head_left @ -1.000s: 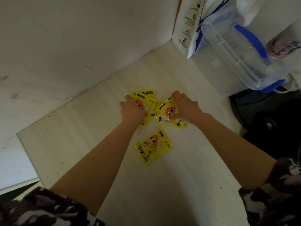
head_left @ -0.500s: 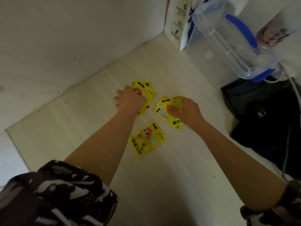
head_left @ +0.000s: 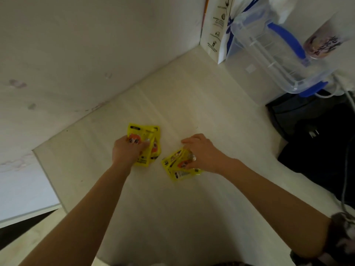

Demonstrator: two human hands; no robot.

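Two small piles of yellow snack packets with an orange cartoon print lie on a pale wooden tabletop (head_left: 192, 217). My left hand (head_left: 125, 151) holds the left pile of packets (head_left: 148, 140), fingers curled over its near part. My right hand (head_left: 201, 152) grips the right pile of packets (head_left: 178, 167), fingers bent over the top packet, and that pile is fanned out at its lower edge. A bare gap of table separates the two piles.
A white wall (head_left: 86, 54) borders the table at the back left. At the far right stand a white paper bag (head_left: 217, 31) and a clear plastic box with blue handles (head_left: 269, 54). Dark bags (head_left: 317, 141) and a white cable (head_left: 345, 189) lie off the right edge.
The single packet that lay alone near me is gone from its spot; my right hand's pile has moved nearer and now looks thicker. My left hand stays on its pile.
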